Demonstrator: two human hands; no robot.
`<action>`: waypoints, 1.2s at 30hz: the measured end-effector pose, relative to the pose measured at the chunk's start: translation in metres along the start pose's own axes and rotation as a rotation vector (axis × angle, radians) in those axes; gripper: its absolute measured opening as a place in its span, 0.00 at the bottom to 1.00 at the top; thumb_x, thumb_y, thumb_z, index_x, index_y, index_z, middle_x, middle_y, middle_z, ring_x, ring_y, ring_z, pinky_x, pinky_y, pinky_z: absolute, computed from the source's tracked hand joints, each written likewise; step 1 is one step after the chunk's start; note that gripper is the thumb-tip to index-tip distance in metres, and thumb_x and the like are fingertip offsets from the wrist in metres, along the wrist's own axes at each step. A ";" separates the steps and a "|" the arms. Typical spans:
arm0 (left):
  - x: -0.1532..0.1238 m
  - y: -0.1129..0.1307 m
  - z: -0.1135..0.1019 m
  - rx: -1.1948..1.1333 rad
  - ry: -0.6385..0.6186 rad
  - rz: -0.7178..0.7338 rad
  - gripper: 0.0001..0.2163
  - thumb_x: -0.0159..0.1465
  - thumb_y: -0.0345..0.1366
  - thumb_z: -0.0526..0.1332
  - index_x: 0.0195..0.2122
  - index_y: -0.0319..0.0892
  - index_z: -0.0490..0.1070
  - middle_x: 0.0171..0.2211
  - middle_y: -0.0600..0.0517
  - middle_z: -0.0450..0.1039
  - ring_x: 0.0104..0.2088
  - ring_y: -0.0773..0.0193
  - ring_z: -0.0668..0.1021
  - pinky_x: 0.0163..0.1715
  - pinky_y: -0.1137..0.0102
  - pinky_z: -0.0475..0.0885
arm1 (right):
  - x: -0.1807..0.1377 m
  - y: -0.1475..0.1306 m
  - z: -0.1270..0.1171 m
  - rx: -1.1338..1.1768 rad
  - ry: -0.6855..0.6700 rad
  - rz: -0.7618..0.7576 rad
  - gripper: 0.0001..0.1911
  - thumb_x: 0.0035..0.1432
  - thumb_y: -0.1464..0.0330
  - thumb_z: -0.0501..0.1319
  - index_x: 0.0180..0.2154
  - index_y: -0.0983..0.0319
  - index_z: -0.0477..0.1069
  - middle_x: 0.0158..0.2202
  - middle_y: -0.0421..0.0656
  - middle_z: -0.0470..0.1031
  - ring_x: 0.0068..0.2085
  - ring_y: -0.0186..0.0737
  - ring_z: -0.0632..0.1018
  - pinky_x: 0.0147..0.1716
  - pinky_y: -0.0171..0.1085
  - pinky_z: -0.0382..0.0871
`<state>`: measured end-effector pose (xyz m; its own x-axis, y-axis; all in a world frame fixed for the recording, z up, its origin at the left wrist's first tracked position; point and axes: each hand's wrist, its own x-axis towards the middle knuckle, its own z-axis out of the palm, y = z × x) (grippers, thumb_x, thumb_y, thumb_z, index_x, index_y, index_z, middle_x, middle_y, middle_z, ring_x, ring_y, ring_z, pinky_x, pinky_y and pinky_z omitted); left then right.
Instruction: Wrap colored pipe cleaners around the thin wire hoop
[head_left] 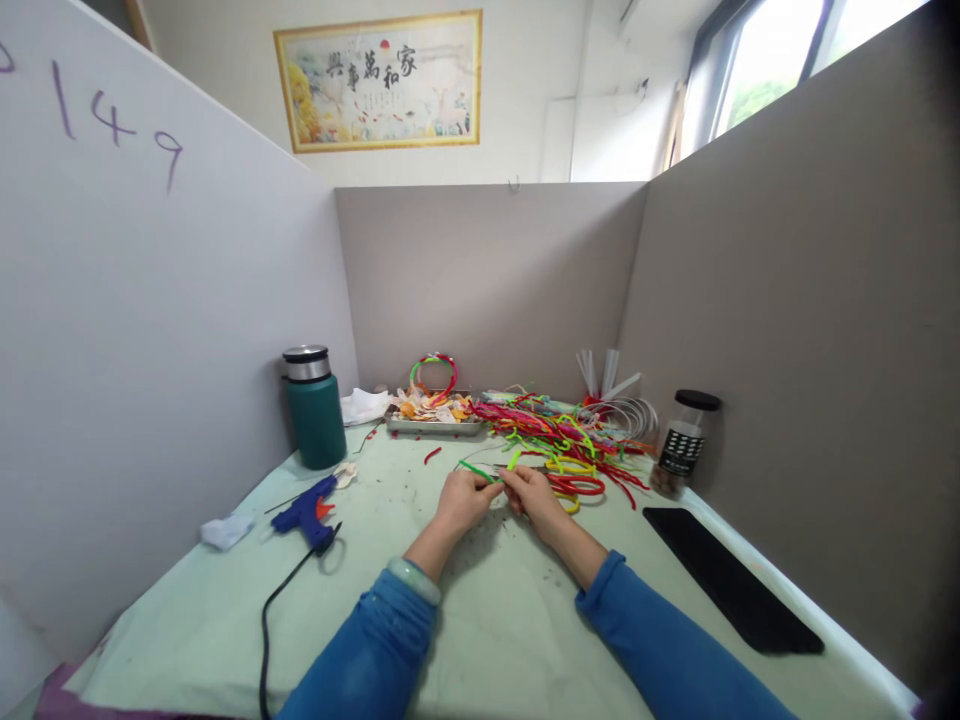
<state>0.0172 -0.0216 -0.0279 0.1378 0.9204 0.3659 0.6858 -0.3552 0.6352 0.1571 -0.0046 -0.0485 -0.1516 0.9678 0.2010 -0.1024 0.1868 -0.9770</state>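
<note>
Likely trouble: the thin green fuzzy stem (475, 470), sitting just ahead of the fingertips at mid-table, could be slipping or bending askew if the pinch is too light, or snagging on the red-handled scissors (586, 486) lying close by the right hand (529, 497). Left hand (465, 500) is pinching the stem between thumb and fingers; right hand is curling its fingers inward, nearly meeting the left, grip contents hidden, cannot tell. Both blue-sleeved forearms are reaching forward and angling inward, low over the pale green tablecloth (510, 640).
</note>
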 end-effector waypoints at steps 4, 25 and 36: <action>-0.001 0.004 -0.002 0.008 -0.020 0.003 0.20 0.57 0.45 0.54 0.15 0.36 0.69 0.11 0.57 0.55 0.17 0.73 0.60 0.20 0.75 0.51 | -0.001 -0.001 0.000 0.029 0.005 0.014 0.19 0.48 0.56 0.61 0.21 0.61 0.58 0.14 0.31 0.60 0.12 0.24 0.58 0.10 0.28 0.47; 0.001 0.002 0.000 -0.088 -0.162 -0.116 0.19 0.59 0.42 0.49 0.21 0.36 0.72 0.16 0.54 0.65 0.21 0.68 0.66 0.23 0.74 0.57 | -0.002 -0.003 0.003 -0.155 0.026 -0.111 0.14 0.51 0.58 0.58 0.24 0.60 0.59 0.15 0.33 0.63 0.14 0.28 0.60 0.13 0.29 0.50; 0.003 -0.001 0.001 -0.114 -0.156 -0.126 0.18 0.58 0.44 0.51 0.20 0.37 0.70 0.16 0.54 0.65 0.20 0.68 0.67 0.22 0.74 0.57 | -0.001 -0.001 0.001 -0.249 0.048 -0.224 0.12 0.52 0.60 0.57 0.26 0.61 0.62 0.18 0.34 0.64 0.17 0.29 0.63 0.16 0.30 0.54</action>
<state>0.0178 -0.0180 -0.0283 0.1710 0.9696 0.1753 0.6206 -0.2441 0.7452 0.1562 -0.0062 -0.0472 -0.1057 0.9039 0.4146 0.1164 0.4253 -0.8975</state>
